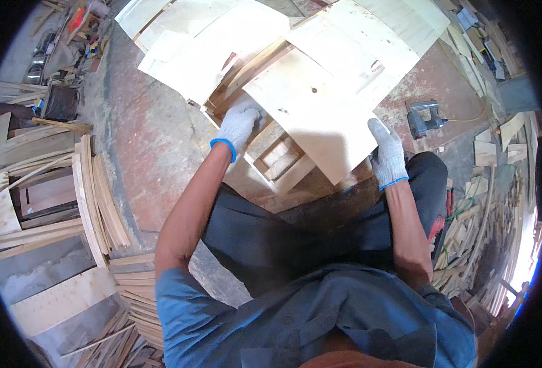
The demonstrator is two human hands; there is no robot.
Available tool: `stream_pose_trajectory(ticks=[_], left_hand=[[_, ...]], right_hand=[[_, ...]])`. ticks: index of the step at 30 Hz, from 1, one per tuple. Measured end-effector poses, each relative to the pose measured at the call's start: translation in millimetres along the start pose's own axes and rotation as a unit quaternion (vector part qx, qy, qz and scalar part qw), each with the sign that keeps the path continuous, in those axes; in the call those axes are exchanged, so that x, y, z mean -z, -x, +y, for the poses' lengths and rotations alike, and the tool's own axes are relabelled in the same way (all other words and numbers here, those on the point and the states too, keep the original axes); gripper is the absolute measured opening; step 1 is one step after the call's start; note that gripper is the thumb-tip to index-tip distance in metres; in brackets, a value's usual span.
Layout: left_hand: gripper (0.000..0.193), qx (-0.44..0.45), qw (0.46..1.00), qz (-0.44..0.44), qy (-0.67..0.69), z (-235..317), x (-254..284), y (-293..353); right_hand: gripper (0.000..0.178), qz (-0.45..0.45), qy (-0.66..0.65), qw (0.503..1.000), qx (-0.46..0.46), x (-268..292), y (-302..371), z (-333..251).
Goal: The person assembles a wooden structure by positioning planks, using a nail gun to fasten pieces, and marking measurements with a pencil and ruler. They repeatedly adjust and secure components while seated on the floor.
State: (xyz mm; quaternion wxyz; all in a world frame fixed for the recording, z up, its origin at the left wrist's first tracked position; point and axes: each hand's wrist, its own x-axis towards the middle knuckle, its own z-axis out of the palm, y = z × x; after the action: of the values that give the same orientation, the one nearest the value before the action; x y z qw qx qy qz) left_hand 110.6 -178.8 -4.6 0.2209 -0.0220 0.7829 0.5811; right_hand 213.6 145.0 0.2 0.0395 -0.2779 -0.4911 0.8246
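A pale plywood panel lies tilted across a box-like wooden frame in front of my legs. My right hand, in a whitish work glove with a blue cuff, grips the panel's right edge; part of its fingers is hidden. My left hand, gloved alike, reaches into the gap left of the panel, over the frame's inside. Its fingers are curled, and what they hold, if anything, is hidden. More bright plywood sheets spread beyond both hands, washed out by light.
Right of the panel, a nail gun with a thin hose lies on the worn reddish floor. Stacked wood strips stand at the left. Scrap wood is piled at the right. A dark container sits far left.
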Motion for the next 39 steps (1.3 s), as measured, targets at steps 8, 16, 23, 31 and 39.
stream_pose_trajectory(ticks=[8, 16, 23, 31, 39], left_hand=[[0.037, 0.021, 0.925, 0.006, 0.378, 10.4, -6.0, -11.2], [0.036, 0.017, 0.942, 0.04, 0.333, -20.8, -7.7, -50.2], [0.018, 0.043, 0.931, 0.091, 0.35, -9.3, -28.3, -51.7], [0.024, 0.037, 0.939, 0.051, 0.337, -12.1, -22.0, -54.8], [0.028, 0.032, 0.943, 0.035, 0.33, -11.8, -20.0, -54.9]], right_hand=[[0.032, -0.004, 0.048, 0.999, -0.023, -31.8, -11.8, 2.3], [0.031, -0.024, 0.19, 0.981, -0.017, -16.4, -15.1, -15.3], [0.027, 0.016, 0.196, 0.98, -0.01, -2.3, 0.4, -8.4], [0.02, -0.097, 0.197, 0.975, 0.045, 4.6, -3.8, 7.5], [0.018, -0.083, 0.231, 0.963, 0.108, 6.0, -0.6, 18.9]])
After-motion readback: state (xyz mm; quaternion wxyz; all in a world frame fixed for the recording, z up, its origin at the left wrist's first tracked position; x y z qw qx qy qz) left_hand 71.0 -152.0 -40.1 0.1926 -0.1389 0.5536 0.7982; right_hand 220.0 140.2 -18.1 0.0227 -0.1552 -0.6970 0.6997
